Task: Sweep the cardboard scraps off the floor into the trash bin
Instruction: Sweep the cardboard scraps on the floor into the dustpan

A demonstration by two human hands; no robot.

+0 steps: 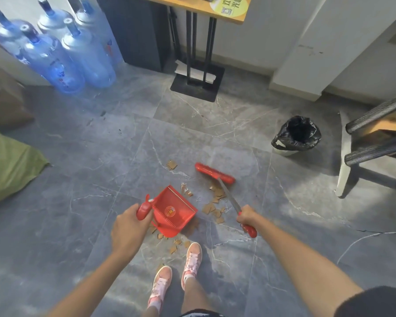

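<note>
Gathering stage. Left hand (129,221) grips the red dustpan (175,210); right hand (246,217) grips the broom (215,173). Cardboard scraps (213,203) lie on the floor between. Next: draw them panward. Trash bin (296,136) stands well apart.

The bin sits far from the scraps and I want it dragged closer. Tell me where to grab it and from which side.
Grip the trash bin at its rim, coming down from above on the side facing the cardboard scraps. It stands upright with its mouth open, and the black bag folded over the rim leaves a lip to hook, though the bag might slip.
</note>
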